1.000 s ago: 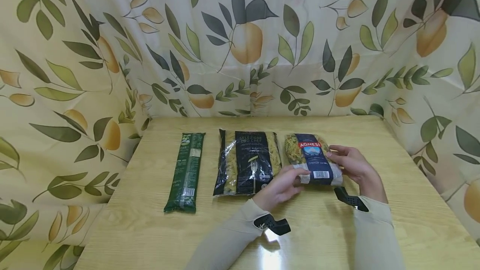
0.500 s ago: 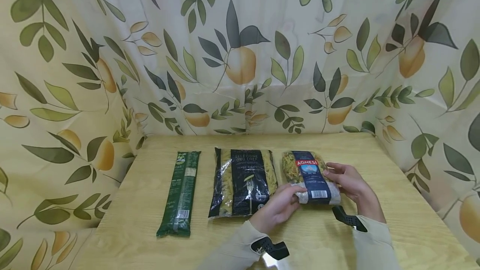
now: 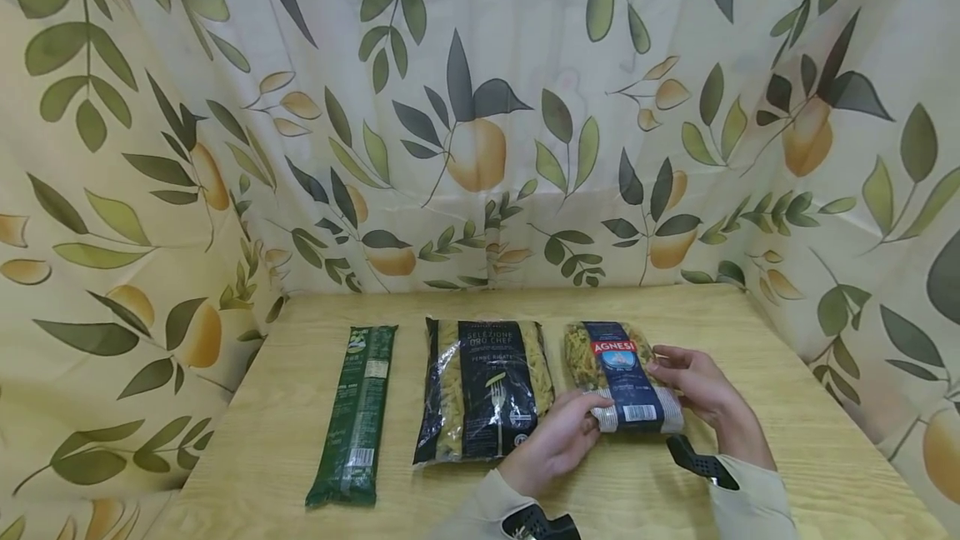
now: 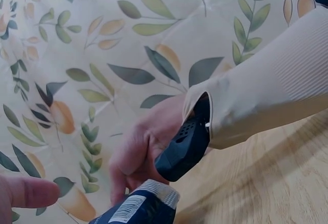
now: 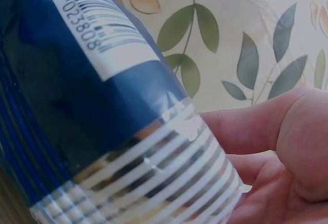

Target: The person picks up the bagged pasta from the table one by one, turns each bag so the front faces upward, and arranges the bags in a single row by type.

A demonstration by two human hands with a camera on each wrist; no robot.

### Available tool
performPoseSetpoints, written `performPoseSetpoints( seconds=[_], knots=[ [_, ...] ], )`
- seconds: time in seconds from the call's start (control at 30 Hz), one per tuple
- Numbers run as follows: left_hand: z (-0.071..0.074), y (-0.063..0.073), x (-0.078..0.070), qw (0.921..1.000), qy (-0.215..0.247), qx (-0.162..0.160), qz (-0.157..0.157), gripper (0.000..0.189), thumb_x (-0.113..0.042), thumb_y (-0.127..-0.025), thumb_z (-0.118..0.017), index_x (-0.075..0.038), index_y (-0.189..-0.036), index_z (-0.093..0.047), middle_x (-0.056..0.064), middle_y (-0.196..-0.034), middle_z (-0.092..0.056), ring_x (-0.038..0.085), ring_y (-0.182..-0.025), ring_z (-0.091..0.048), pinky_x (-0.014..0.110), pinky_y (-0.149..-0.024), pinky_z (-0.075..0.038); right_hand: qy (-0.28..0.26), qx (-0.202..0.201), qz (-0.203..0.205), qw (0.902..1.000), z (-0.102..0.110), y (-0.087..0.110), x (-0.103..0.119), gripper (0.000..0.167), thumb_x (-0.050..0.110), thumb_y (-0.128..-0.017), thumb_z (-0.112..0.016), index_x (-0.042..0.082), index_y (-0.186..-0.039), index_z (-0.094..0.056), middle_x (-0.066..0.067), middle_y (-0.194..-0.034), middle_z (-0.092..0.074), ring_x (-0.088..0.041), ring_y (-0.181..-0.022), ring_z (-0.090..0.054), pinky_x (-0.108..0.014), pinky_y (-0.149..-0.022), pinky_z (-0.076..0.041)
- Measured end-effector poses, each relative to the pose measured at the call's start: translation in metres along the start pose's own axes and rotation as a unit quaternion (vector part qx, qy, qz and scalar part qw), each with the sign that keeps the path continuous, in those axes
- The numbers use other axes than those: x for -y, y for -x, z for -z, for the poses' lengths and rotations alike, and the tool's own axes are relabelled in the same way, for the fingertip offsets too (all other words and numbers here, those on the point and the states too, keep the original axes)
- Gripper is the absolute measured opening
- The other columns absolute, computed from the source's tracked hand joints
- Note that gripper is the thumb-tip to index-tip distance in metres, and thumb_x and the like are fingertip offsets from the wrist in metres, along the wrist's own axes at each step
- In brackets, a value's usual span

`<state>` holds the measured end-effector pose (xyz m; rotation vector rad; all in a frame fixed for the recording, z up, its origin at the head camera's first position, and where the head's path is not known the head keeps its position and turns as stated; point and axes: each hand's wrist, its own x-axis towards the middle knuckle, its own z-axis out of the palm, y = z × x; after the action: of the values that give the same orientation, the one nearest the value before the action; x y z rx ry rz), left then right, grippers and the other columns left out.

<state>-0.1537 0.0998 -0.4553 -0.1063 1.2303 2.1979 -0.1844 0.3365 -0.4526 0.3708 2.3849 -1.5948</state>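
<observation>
Fruit-printed cloth [image 3: 337, 32] across the upper frame, pale wooden table [image 3: 258, 448] below, black penne bag [image 3: 483, 394] at lower centre, slim green packet [image 3: 351, 415] at lower left, and AGNESI packet [image 3: 621, 377] at lower right, pinched by right hand [image 3: 707, 397] and, across the black bag's corner, by left hand [image 3: 552, 440].

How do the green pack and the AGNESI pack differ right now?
The green pack is long and narrow; the AGNESI pack is shorter and wider. The green pack looks opaque; the AGNESI pack shows its pasta. The green pack lies untouched; the AGNESI pack is held between the left hand and right hand. Both carry a barcode.
</observation>
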Motion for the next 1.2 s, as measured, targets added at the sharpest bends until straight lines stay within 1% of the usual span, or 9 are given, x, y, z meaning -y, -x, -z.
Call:
performPoseSetpoints(
  seconds=[0.17, 0.23, 0.33, 0.4, 0.43, 0.57, 0.7, 0.93, 1.2],
  knots=[
    [0.000, -0.001, -0.001, 1.0000, 0.003, 0.005, -0.005, 0.094, -0.001, -0.089, -0.065, 0.016, -0.157, -0.002, 0.039, -0.162, -0.014, 0.037, -0.135, -0.041, 0.061, -0.130, -0.012, 0.012, -0.001, 0.006, 0.9999, 0.002, -0.001, 0.003, 0.075, 0.027, -0.107, -0.056, -0.009, -0.160, -0.018, -0.039, -0.160, -0.027, -0.044, -0.133, -0.052, -0.039, -0.088, -0.058],
    [-0.001, -0.002, -0.002, 0.9999, 0.003, 0.011, -0.005, 0.087, -0.003, -0.090, -0.065, 0.014, -0.156, -0.010, 0.032, -0.161, -0.022, 0.026, -0.115, -0.046, 0.054, -0.127, -0.025, 0.023, -0.002, 0.009, 0.9997, 0.007, -0.001, 0.003, 0.074, 0.027, -0.108, -0.055, -0.009, -0.160, -0.017, -0.040, -0.160, -0.027, -0.045, -0.134, -0.050, -0.039, -0.088, -0.059],
    [-0.006, -0.004, -0.003, 0.9999, 0.002, 0.017, 0.000, 0.079, -0.003, -0.091, -0.064, 0.010, -0.154, -0.019, 0.026, -0.157, -0.027, 0.023, -0.107, -0.046, 0.043, -0.115, -0.036, 0.030, -0.008, 0.007, 0.9995, 0.016, 0.000, 0.003, 0.075, 0.028, -0.108, -0.054, -0.009, -0.160, -0.016, -0.040, -0.160, -0.027, -0.045, -0.134, -0.050, -0.039, -0.088, -0.058],
    [-0.009, -0.006, -0.003, 0.9998, -0.001, 0.019, 0.002, 0.079, -0.002, -0.092, -0.064, 0.009, -0.155, -0.019, 0.027, -0.160, -0.024, 0.028, -0.114, -0.048, 0.043, -0.116, -0.036, 0.033, -0.009, 0.007, 0.9994, 0.021, 0.001, 0.002, 0.075, 0.028, -0.109, -0.052, -0.010, -0.160, -0.014, -0.041, -0.160, -0.026, -0.045, -0.133, -0.050, -0.039, -0.087, -0.059],
    [-0.011, -0.007, -0.003, 0.9998, -0.001, 0.020, 0.002, 0.081, -0.001, -0.091, -0.063, 0.010, -0.156, -0.016, 0.029, -0.162, -0.020, 0.035, -0.126, -0.047, 0.046, -0.122, -0.032, 0.032, -0.009, 0.007, 0.9994, 0.022, 0.001, 0.002, 0.075, 0.029, -0.109, -0.053, -0.010, -0.160, -0.014, -0.041, -0.160, -0.025, -0.045, -0.133, -0.050, -0.039, -0.087, -0.058],
    [-0.016, -0.008, 0.000, 0.9999, 0.003, 0.011, 0.004, 0.094, 0.002, -0.089, -0.064, 0.012, -0.159, -0.002, 0.037, -0.166, 0.000, 0.050, -0.157, -0.009, 0.061, -0.130, -0.008, 0.031, -0.008, 0.002, 0.9995, 0.025, 0.003, 0.000, 0.076, 0.028, -0.108, -0.053, -0.011, -0.160, -0.013, -0.041, -0.160, -0.023, -0.046, -0.133, -0.049, -0.041, -0.088, -0.059],
    [-0.013, -0.007, 0.004, 0.9999, 0.002, -0.005, 0.016, 0.095, 0.002, -0.088, -0.064, 0.013, -0.159, -0.001, 0.038, -0.166, 0.000, 0.053, -0.156, -0.006, 0.063, -0.129, -0.006, 0.028, -0.002, -0.005, 0.9996, 0.022, 0.005, -0.005, 0.080, 0.030, -0.107, -0.057, -0.011, -0.160, -0.014, -0.042, -0.159, -0.023, -0.044, -0.129, -0.052, -0.040, -0.086, -0.060],
    [-0.007, -0.008, 0.007, 0.9997, -0.013, -0.004, 0.018, 0.096, 0.001, -0.089, -0.065, 0.014, -0.159, 0.000, 0.039, -0.165, 0.001, 0.058, -0.154, -0.002, 0.065, -0.127, -0.003, 0.021, 0.013, -0.003, 0.9997, 0.022, 0.004, -0.011, 0.078, 0.028, -0.107, -0.055, -0.014, -0.158, -0.015, -0.041, -0.158, -0.027, -0.022, -0.116, -0.060, -0.040, -0.088, -0.060],
    [0.002, -0.008, 0.010, 0.9997, -0.004, -0.019, 0.017, 0.096, 0.000, -0.088, -0.064, 0.015, -0.158, 0.000, 0.042, -0.163, 0.002, 0.062, -0.150, 0.003, 0.068, -0.125, 0.000, 0.018, 0.024, 0.000, 0.9995, 0.010, -0.005, -0.009, 0.078, 0.023, -0.106, -0.057, -0.016, -0.158, -0.012, -0.044, -0.156, -0.027, -0.045, -0.130, -0.052, -0.049, -0.090, -0.059]
  ],
)
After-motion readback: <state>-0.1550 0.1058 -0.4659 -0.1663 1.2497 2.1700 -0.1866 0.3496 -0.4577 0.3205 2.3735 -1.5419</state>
